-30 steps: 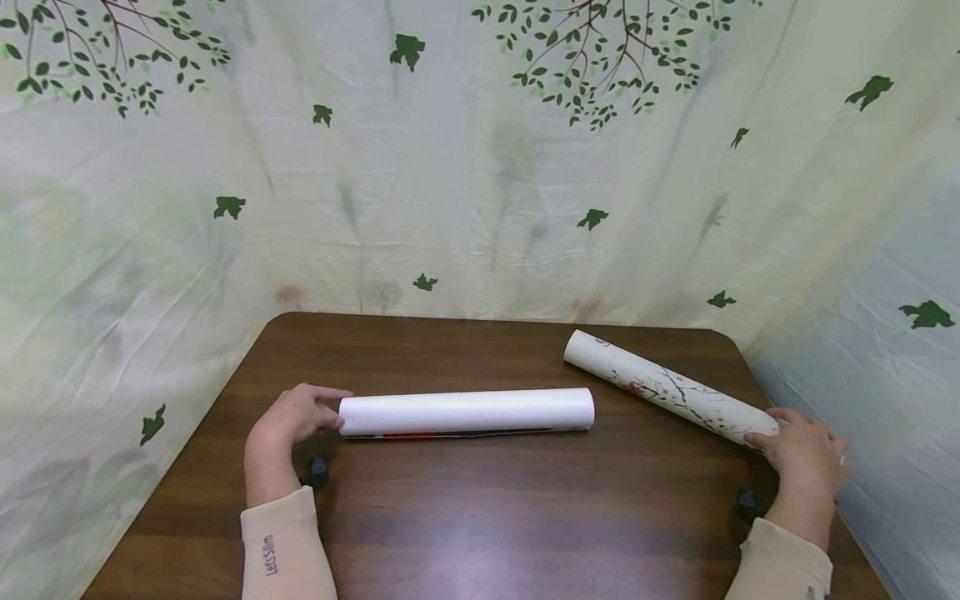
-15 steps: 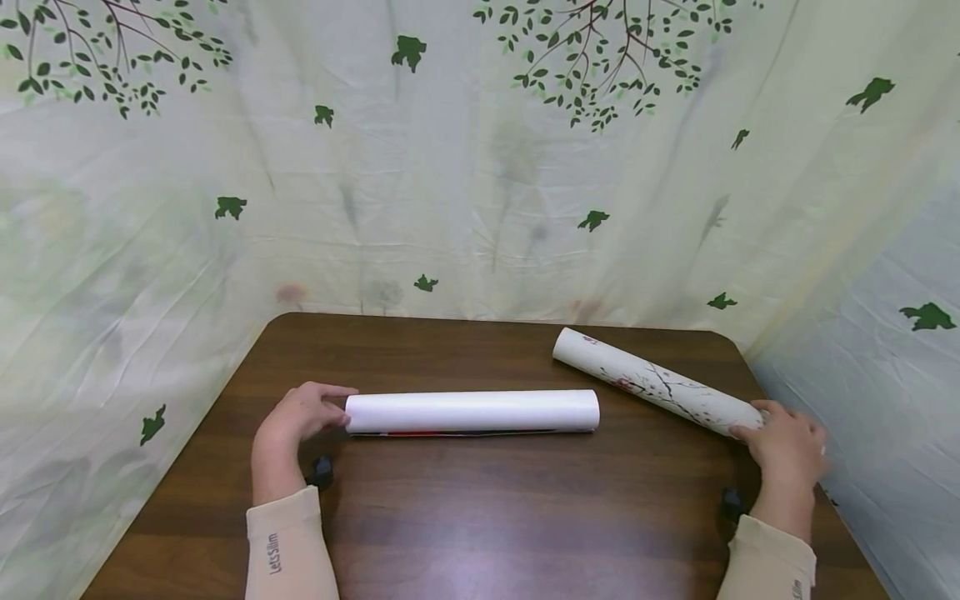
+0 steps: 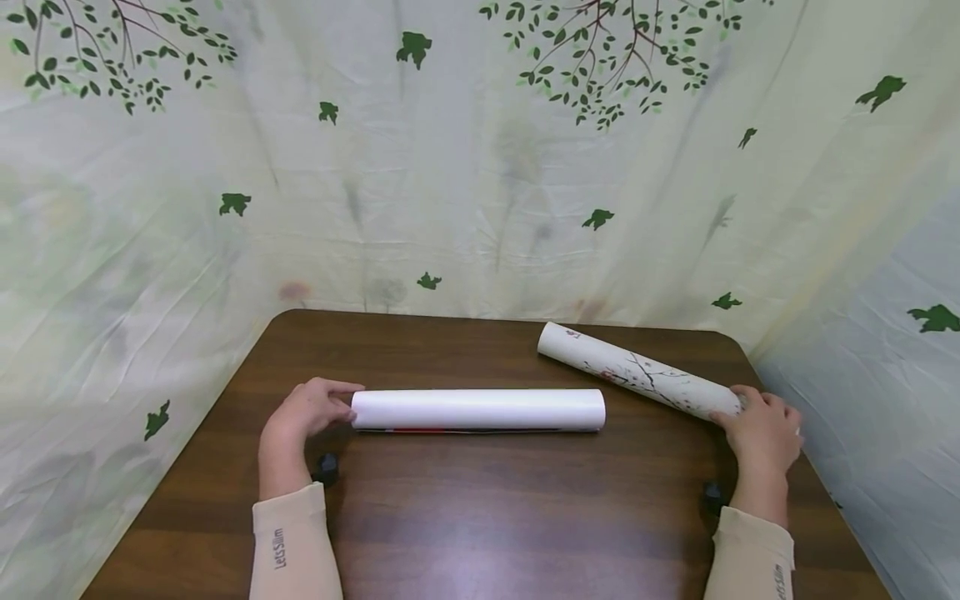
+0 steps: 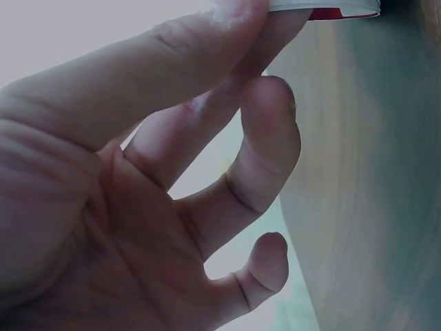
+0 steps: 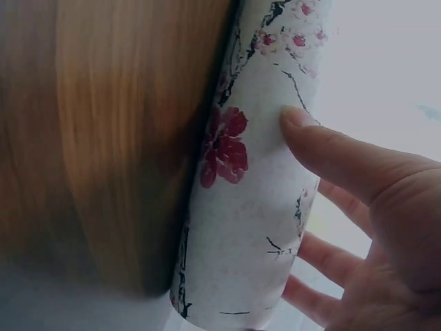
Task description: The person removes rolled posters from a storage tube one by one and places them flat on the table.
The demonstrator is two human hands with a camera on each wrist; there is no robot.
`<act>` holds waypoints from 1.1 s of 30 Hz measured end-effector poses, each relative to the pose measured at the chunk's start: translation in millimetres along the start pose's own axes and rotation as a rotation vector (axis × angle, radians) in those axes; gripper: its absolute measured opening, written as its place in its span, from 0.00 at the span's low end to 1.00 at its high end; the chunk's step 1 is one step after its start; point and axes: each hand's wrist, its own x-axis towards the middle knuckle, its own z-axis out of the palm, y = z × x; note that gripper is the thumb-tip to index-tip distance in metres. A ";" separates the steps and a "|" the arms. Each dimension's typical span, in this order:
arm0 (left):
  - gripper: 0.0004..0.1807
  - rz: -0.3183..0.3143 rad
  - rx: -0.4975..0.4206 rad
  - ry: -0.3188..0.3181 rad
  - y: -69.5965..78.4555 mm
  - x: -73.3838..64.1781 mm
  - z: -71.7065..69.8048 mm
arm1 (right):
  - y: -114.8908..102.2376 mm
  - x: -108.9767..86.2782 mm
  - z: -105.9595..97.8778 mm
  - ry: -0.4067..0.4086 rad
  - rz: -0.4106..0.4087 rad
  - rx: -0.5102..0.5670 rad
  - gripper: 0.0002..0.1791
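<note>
A plain white paper roll (image 3: 480, 410) lies crosswise on the table, a thin red and dark strip showing along its lower edge. My left hand (image 3: 306, 408) pinches its left end between thumb and forefinger; the other fingers curl free of it in the left wrist view, where only the roll's rim (image 4: 344, 8) shows. Further right, a white paper roll with printed blossoms and dark branches (image 3: 637, 371) lies slantwise, its far end toward the back edge. My right hand (image 3: 765, 429) grips its near end, thumb (image 5: 310, 141) on the near side, fingers around the other.
The brown wooden table (image 3: 480, 500) has rounded back corners. Behind it and at both sides hangs a pale curtain (image 3: 480, 192) printed with leaves and branches. A small dark device sits at each wrist.
The blossom roll has moved left and slightly back with my right hand. The white roll and my left hand have shifted a little to the right.
</note>
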 end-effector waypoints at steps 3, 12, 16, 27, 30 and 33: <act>0.29 -0.002 0.001 -0.002 1.5 1.3 0.0 | -2.3 3.1 4.2 -0.001 0.002 0.013 0.36; 0.30 -0.001 -0.022 -0.005 3.2 7.1 1.8 | -8.6 8.0 9.7 0.003 -0.012 0.029 0.36; 0.30 0.017 -0.012 -0.001 4.1 9.0 4.2 | -11.1 9.1 12.0 0.005 -0.025 0.030 0.36; 0.29 0.027 0.011 0.004 12.6 10.2 10.3 | -24.4 14.1 18.2 -0.006 -0.067 0.028 0.35; 0.29 0.027 0.016 0.006 14.0 10.4 11.3 | -28.6 16.9 20.4 -0.008 -0.079 0.027 0.35; 0.29 0.028 0.014 0.008 14.7 10.4 12.1 | -31.7 20.4 22.5 -0.013 -0.099 0.020 0.35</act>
